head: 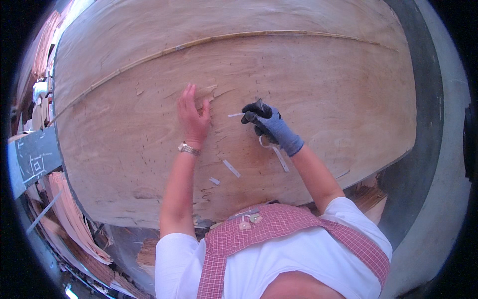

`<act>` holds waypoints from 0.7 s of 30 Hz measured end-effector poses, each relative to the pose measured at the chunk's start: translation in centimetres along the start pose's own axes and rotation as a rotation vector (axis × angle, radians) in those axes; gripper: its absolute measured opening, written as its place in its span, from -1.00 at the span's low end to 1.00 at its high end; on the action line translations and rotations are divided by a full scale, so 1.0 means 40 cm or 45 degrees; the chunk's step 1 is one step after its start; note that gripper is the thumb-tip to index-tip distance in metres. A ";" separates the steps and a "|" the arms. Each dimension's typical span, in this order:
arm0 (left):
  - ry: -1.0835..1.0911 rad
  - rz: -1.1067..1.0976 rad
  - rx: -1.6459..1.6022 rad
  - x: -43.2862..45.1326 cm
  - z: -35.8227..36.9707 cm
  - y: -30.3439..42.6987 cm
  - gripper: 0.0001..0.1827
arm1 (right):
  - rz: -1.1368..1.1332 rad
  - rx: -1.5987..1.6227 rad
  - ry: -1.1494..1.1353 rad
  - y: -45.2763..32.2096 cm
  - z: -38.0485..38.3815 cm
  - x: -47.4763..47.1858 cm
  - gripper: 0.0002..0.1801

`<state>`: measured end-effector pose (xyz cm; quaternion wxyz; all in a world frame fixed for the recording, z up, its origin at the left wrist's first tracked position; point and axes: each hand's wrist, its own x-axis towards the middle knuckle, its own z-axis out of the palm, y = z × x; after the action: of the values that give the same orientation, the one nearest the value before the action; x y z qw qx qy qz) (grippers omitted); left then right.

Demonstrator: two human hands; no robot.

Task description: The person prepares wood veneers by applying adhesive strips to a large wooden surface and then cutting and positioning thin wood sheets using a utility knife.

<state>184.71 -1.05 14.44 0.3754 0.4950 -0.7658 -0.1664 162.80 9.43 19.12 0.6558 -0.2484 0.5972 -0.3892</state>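
A large wood veneer sheet [336,93] lies before me. My left hand [194,116], bare with a metal watch at the wrist, rests flat on it beside a torn, lifted patch of veneer [209,91]. My right hand [263,117], in a grey glove with dark fingertips, is closed on a strip of white tape [235,115] that sticks out to the left. A dark pointed blade-like piece [260,104] shows above its fingers. Under that palm hangs a curled white tape [280,159]. Two short white tape pieces, one longer [231,168] and one small [214,181], lie nearer my body.
A long thin bamboo stick [224,36] lies across the far part of the sheet. Stacked veneer strips [71,213] stand at the left, beside a blue-green board [35,159] with white marks. More stacked veneer [369,196] shows under the near right edge.
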 end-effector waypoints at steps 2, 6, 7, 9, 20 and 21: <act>-0.173 0.059 0.264 -0.040 0.004 0.006 -0.44 | -0.009 -0.007 -0.013 -0.006 0.004 0.001 -0.66; -0.323 0.112 0.387 -0.056 -0.004 0.022 -0.35 | -0.026 0.025 0.030 -0.002 0.013 0.008 -0.65; -0.357 0.115 0.408 -0.055 -0.007 0.026 -0.36 | -0.058 0.034 0.046 -0.003 0.014 0.013 -0.66; -0.424 0.122 0.452 -0.051 -0.013 0.031 -0.36 | -0.123 0.052 0.075 -0.015 0.020 0.027 -0.69; -0.273 0.061 0.019 -0.038 0.007 0.020 -0.45 | -0.194 0.076 0.115 -0.003 0.114 0.230 -0.78; -0.231 0.020 -0.013 -0.028 0.003 0.031 -0.45 | -0.183 0.047 0.143 -0.003 0.115 0.234 -0.76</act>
<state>184.11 0.49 14.68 0.3086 0.4698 -0.7996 -0.2114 167.13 1.17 14.44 0.5960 -0.2564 0.6065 -0.4596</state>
